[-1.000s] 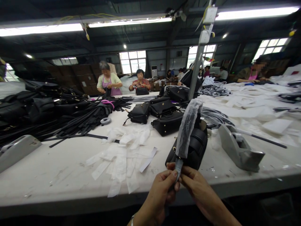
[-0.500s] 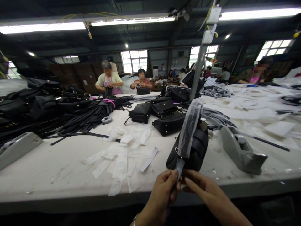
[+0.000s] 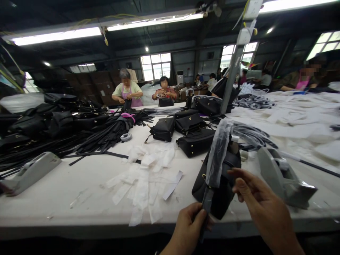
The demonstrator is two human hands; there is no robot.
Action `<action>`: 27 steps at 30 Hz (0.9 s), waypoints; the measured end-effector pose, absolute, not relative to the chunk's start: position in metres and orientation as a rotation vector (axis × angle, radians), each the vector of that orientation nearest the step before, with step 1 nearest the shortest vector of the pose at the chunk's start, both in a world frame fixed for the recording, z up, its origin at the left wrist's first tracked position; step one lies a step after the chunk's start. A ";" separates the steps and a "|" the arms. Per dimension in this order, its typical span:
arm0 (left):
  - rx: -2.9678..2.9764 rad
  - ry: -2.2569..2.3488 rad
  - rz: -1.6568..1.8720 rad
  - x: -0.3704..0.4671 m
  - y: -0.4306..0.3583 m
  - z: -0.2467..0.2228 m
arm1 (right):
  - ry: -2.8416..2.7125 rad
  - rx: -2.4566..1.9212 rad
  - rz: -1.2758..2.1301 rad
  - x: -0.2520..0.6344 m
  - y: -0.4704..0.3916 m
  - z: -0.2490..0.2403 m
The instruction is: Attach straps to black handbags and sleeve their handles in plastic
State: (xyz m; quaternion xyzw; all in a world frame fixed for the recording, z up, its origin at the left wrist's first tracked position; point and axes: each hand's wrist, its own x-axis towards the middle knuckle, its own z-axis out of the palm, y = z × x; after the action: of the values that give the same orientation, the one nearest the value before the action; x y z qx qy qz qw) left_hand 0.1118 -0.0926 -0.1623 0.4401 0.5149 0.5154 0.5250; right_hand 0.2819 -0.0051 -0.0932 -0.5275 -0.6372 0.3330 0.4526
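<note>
A black handbag [image 3: 227, 177] stands tilted at the table's front edge. Its handle is wrapped in a whitish translucent sleeve [image 3: 219, 152] that rises above the bag. My left hand [image 3: 187, 226] pinches a dark strap [image 3: 208, 200] just below that sleeve, where grey wrapping also shows. Beside the bag, on its right, my right hand [image 3: 261, 205] hovers with curled, parted fingers and nothing visible in them. The strap's lower end runs down behind my left fingers and is partly hidden.
White paper strips [image 3: 146, 177] lie left of the bag. Tape dispensers [image 3: 287, 180] [image 3: 33, 173] stand on both sides. More black handbags [image 3: 196, 141], dark straps [image 3: 106, 134] and a metal post [image 3: 232, 78] are farther back. Co-workers [image 3: 127, 88] work across the table.
My right hand has left the strap beside my left hand and moved up and right, its fingers parting. My left hand keeps its pinch and sits slightly lower.
</note>
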 end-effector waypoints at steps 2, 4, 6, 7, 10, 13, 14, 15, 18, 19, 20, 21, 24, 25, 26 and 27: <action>1.148 1.275 1.192 0.107 -0.090 -0.164 | -1.508 -1.082 1.048 0.275 0.005 -0.076; 1.271 1.317 1.133 0.103 -0.086 -0.166 | -1.459 -0.853 1.288 0.270 0.014 -0.056; 1.400 1.345 1.057 0.099 -0.083 -0.170 | -1.457 -0.712 1.476 0.269 0.020 -0.035; 1.460 1.368 1.055 0.098 -0.082 -0.172 | -1.454 -0.685 1.528 0.270 0.022 -0.026; 1.600 1.547 1.293 0.099 -0.078 -0.182 | -1.397 -0.727 1.499 0.274 0.024 -0.004; 1.635 1.684 1.531 0.115 -0.064 -0.190 | -1.463 -0.771 1.408 0.268 0.016 0.004; 1.615 1.674 1.546 0.123 -0.057 -0.191 | -1.540 -0.776 1.401 0.264 0.013 0.003; 1.573 1.643 1.550 0.131 -0.049 -0.191 | -1.628 -0.774 1.390 0.259 0.009 0.001; 1.344 1.542 1.583 0.147 -0.027 -0.188 | -1.874 -0.774 1.217 0.252 0.004 -0.015; 1.263 1.534 1.601 0.147 -0.021 -0.185 | -1.913 -0.793 1.127 0.255 0.005 -0.022; 1.193 1.541 1.620 0.145 -0.016 -0.181 | -1.920 -0.830 1.047 0.262 0.008 -0.031; 1.137 1.559 1.632 0.139 -0.013 -0.176 | -1.894 -0.890 0.989 0.271 0.010 -0.042; 1.005 1.616 1.647 0.114 -0.006 -0.154 | -1.658 -1.145 0.947 0.310 0.018 -0.083; 0.946 1.598 1.661 0.106 -0.006 -0.145 | -1.583 -1.227 0.950 0.323 0.020 -0.099; 0.869 1.552 1.673 0.100 -0.005 -0.136 | -1.538 -1.291 0.970 0.334 0.021 -0.115; 0.778 1.490 1.685 0.095 -0.006 -0.127 | -1.517 -1.335 1.029 0.342 0.020 -0.131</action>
State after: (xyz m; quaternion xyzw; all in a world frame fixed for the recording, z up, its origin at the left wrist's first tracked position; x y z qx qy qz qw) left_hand 0.0954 -0.0058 -0.1270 0.3036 0.5813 0.6572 0.3716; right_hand 0.3419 0.0203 -0.1313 -0.5334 -0.6062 0.4111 0.4231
